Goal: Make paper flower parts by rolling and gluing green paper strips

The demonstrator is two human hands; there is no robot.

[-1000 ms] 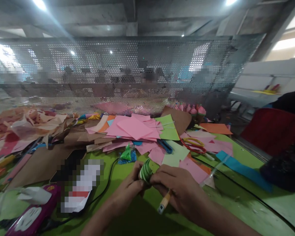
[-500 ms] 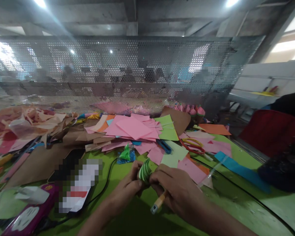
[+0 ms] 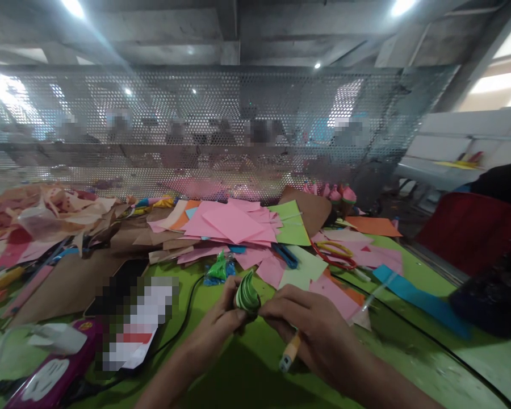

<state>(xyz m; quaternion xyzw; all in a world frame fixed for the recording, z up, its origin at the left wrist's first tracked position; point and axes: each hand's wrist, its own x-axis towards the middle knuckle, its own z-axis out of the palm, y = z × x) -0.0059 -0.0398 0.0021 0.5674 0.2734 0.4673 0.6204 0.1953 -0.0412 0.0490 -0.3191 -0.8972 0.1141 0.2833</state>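
A small folded green paper piece [image 3: 247, 292] with white-edged layers is pinched between both hands low in the middle of the view. My left hand [image 3: 221, 321] closes on it from the left, thumb against its side. My right hand [image 3: 310, 326] grips it from the right and also holds a tool with an orange wooden handle [image 3: 290, 352] that sticks out below the palm. Both hands hover just above the green table [image 3: 247, 375].
Pink, green, orange and blue paper sheets [image 3: 234, 224] lie heaped behind the hands, with blue scissors [image 3: 286, 254], red-and-yellow scissors [image 3: 334, 253], a green wrapper [image 3: 218, 268] and a black cable [image 3: 183, 318]. Brown paper [image 3: 68, 278] covers the left. A perforated metal screen [image 3: 221, 125] backs the table.
The green paper piece has turned more upright and risen slightly between my fingers. The orange-handled tool has swung so its tip points further right and down.
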